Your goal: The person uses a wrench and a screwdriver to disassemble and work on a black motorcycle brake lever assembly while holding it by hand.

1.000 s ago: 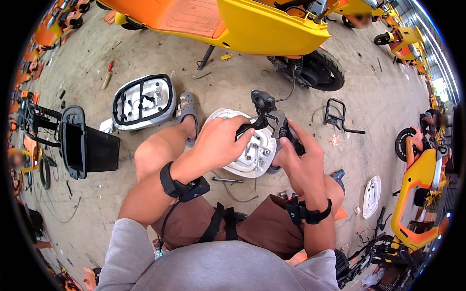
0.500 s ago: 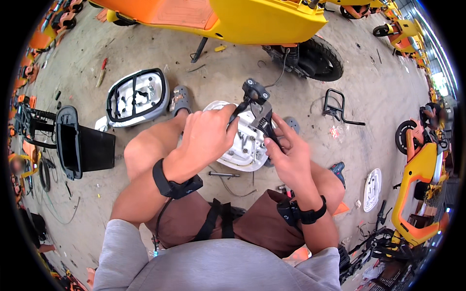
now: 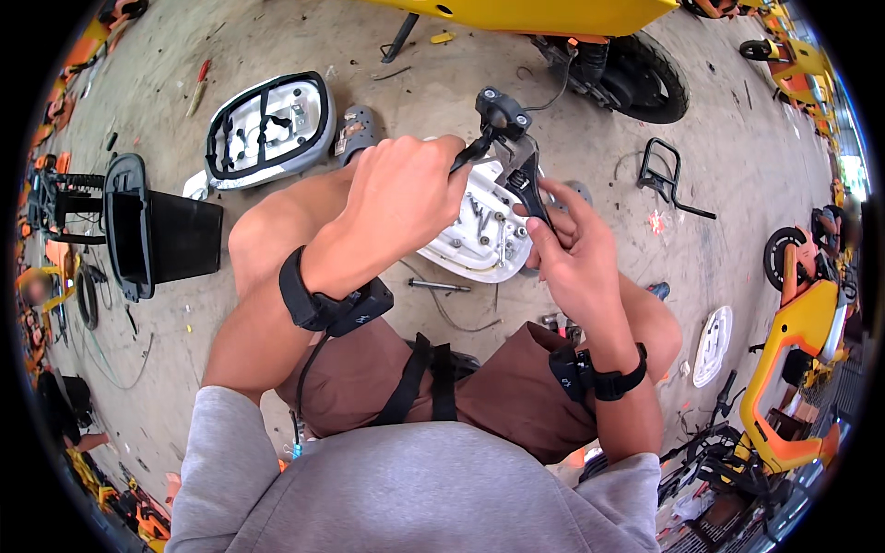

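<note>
My left hand grips the black lever of a clamp assembly, which has two bolts showing on its head. My right hand is closed on a black-handled adjustable wrench, its steel jaw up at the assembly just below the clamp head; whether it is seated on a part I cannot tell. Beneath both, a white plastic tray holds several bolts, nuts and small fittings. A metal rod and a bent cable lie on the floor in front of the tray.
A yellow scooter stands ahead. A white seat base and black bin lie left. A black bent-tube frame, white panel and yellow scooter body are right. A red-handled tool lies upper left.
Both hands and the clamp assembly appear higher in the view. The wrench now points more upright under the clamp head. The whole surrounding scene has shifted upward in the picture.
</note>
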A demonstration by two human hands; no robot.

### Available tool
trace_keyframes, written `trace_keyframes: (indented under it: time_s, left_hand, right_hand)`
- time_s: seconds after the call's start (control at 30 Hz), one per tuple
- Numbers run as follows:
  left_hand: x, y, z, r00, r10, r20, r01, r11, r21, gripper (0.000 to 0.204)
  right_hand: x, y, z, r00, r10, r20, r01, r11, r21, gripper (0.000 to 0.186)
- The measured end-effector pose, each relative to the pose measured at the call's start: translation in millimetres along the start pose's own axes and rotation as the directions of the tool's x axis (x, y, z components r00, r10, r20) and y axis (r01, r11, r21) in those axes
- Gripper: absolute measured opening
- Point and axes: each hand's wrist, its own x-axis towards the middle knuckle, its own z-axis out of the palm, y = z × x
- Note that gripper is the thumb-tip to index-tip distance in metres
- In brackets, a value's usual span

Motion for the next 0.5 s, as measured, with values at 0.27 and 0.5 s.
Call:
trace_keyframes:
  time_s: [0.27, 0.5]
  left_hand:
    - [1, -1, -5, 0.997, -0.053, 0.055, 0.054, 0.998, -0.014, 0.023]
    - [6, 1, -5, 0.976, -0.090, 0.200, 0.179, 0.854, -0.489, 0.031]
  right_hand:
    - [1, 9, -5, 0.984, -0.171, -0.045, 0.151, 0.944, -0.293, 0.040]
    - [-1, 5, -17, 0.848, -0.517, -0.115, 0.406, 0.774, -0.487, 0.036]
